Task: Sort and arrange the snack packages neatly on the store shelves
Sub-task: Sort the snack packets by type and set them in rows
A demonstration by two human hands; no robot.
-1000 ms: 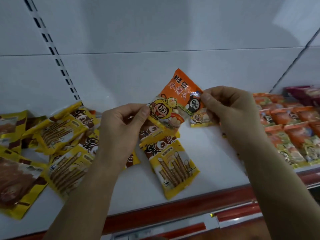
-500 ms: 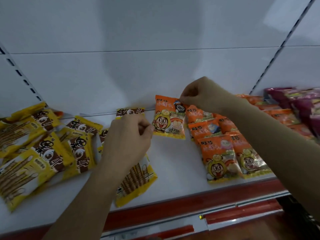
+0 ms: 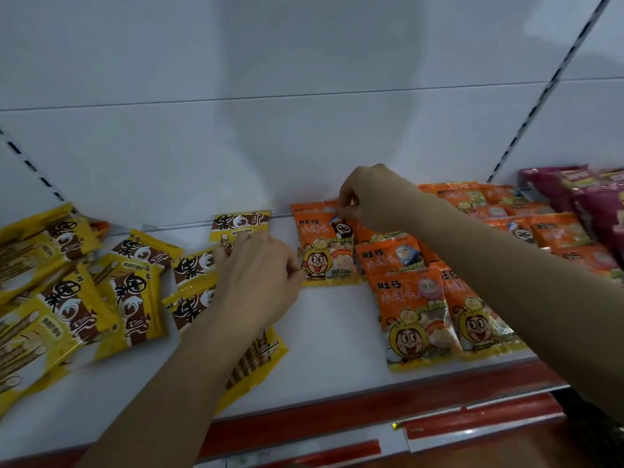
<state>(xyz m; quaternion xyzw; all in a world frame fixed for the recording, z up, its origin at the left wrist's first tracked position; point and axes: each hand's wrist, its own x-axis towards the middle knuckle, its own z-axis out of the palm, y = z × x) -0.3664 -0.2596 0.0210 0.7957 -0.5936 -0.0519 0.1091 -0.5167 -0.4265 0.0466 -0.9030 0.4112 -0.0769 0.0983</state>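
The orange packet (image 3: 326, 246) is being set down at the back of the shelf (image 3: 334, 332), at about twelve o'clock, just left of the orange row (image 3: 439, 298). The right hand (image 3: 371, 197) pinches its top edge with curled fingers; the left hand (image 3: 260, 275), fingers loosely bent, touches its lower left corner and seems to hold nothing. I'd say placing is the step in hand. Next comes letting go with the packet square to its neighbours, then turning to the jumbled yellow packets (image 3: 101, 285) at nine o'clock.
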